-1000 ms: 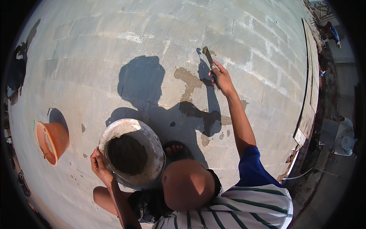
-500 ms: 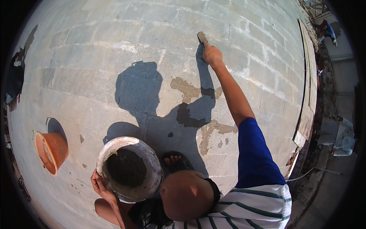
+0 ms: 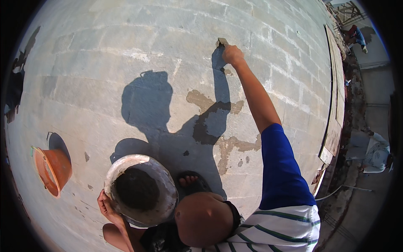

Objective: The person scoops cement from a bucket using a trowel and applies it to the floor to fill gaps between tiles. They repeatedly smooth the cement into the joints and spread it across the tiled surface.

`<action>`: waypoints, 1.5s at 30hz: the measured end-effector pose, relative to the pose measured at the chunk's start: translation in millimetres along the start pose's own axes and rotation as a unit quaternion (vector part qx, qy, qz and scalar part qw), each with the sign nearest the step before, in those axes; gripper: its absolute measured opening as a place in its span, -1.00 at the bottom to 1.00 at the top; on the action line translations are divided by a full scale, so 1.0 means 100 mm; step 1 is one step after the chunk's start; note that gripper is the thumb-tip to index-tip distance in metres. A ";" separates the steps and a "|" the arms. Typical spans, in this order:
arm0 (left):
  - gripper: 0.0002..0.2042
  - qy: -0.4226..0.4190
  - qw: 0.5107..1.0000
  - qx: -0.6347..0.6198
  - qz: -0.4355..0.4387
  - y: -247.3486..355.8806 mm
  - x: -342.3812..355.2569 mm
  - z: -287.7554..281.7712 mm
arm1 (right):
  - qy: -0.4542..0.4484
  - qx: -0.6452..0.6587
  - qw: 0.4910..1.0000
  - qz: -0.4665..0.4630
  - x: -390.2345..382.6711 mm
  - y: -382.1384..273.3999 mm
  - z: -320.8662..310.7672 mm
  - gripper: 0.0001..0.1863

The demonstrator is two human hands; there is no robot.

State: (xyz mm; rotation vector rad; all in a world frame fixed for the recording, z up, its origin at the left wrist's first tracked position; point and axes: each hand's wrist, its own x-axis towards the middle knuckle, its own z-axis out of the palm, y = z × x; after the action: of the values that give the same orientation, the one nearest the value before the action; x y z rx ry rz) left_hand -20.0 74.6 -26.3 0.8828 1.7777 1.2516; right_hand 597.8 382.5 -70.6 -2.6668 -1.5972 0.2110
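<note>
My right hand (image 3: 232, 53) reaches out over the pale grey block surface (image 3: 176, 29), closed round a small flat trowel (image 3: 222, 41), whose blade meets the surface and is partly hidden by my fingers. My left hand (image 3: 107, 206) grips the left rim of a pale, mortar-stained basin (image 3: 167, 182) at lower centre, with dark wet mortar (image 3: 136, 188) in it. Darker damp smears (image 3: 237, 144) mark the blocks below my outstretched arm.
An orange bucket (image 3: 59, 170) stands at left. My sandalled foot (image 3: 191, 180) is beside the basin. Long boards (image 3: 336, 119) line the right edge; beyond are two other people (image 3: 356, 35) (image 3: 375, 153), rubble and a pale pipe (image 3: 348, 187). Dark shapes sit at far left.
My right hand has moved forward along the surface with the trowel, which is now more hidden behind my fingers. The basin and bucket appear lower as the view shifts; my left hand stays on the rim.
</note>
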 end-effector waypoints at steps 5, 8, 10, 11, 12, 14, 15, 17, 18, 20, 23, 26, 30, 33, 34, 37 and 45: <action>-0.70 0.016 1.000 -0.013 -0.015 0.02 -0.06 0.02 | -0.006 0.019 1.000 -0.011 -0.29 -0.10 0.29 -0.62; -0.70 0.026 0.999 -0.021 -0.030 0.16 -0.12 0.19 | -0.026 0.001 1.000 -0.016 -0.60 -0.11 0.17 -0.70; -0.70 0.029 0.999 -0.020 -0.030 0.19 -0.15 0.25 | -0.044 -0.014 0.999 -0.025 -0.76 -0.06 0.17 -0.70; -0.70 0.036 0.999 -0.012 -0.026 0.19 -0.17 0.23 | -0.055 -0.017 0.998 -0.035 -0.84 -0.13 0.18 -0.70; -0.70 0.043 0.999 -0.004 -0.023 0.19 -0.17 0.20 | -0.081 -0.027 0.996 -0.040 -0.91 -0.17 0.16 -0.67; -0.70 0.037 0.999 -0.001 -0.013 0.09 -0.17 0.12 | -0.116 -0.062 0.990 -0.047 -1.01 -0.24 0.01 -0.65; -0.70 0.033 0.999 -0.001 -0.007 0.06 -0.16 0.07 | -0.131 -0.080 0.987 -0.050 -1.02 -0.24 -0.08 -0.63; -0.70 0.023 0.999 -0.026 -0.014 0.01 -0.13 0.09 | -0.213 -0.076 0.971 -0.078 -0.78 -0.03 -0.42 -0.62; -0.70 0.038 0.999 -0.019 -0.014 0.03 -0.17 -0.01 | -0.244 -0.032 0.967 -0.062 -0.70 -0.19 -0.48 -0.64; -0.71 0.042 0.999 -0.017 -0.026 -0.12 -0.16 -0.17 | -0.188 0.030 0.981 -0.031 -0.50 -0.19 -0.56 -0.65; -0.71 0.052 0.999 -0.004 -0.013 -0.19 -0.19 -0.22 | -0.124 0.041 0.991 -0.029 -0.16 -0.19 -0.55 -0.67; -0.71 0.052 0.999 -0.009 -0.011 -0.25 -0.16 -0.22 | -0.111 0.009 0.993 -0.029 0.09 -0.13 -0.39 -0.68; -0.71 0.071 0.997 0.004 -0.026 -0.25 -0.18 -0.26 | -0.139 -0.051 0.988 -0.037 -0.05 -0.18 -0.19 -0.67; -0.70 0.051 0.997 -0.045 -0.041 -0.24 -0.16 -0.16 | -0.143 -0.069 0.984 -0.086 -0.38 0.10 0.03 -0.65; -0.71 0.052 0.998 -0.022 -0.038 -0.18 -0.17 -0.15 | -0.171 -0.074 0.979 -0.082 -0.64 -0.05 -0.09 -0.64; -0.71 0.042 0.999 0.015 -0.024 0.07 -0.15 -0.03 | -0.189 -0.043 0.978 -0.081 -0.92 -0.12 -0.34 -0.61; -0.71 -0.005 1.000 -0.023 -0.009 0.06 -0.13 0.05 | -0.055 -0.018 0.998 0.014 -0.75 -0.17 0.28 -0.52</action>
State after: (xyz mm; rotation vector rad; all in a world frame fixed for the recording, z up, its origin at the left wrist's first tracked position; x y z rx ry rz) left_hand -8.8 67.5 -19.4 0.8429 1.7398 1.2690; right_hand 543.9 323.1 -89.3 -2.7512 -1.6091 0.3380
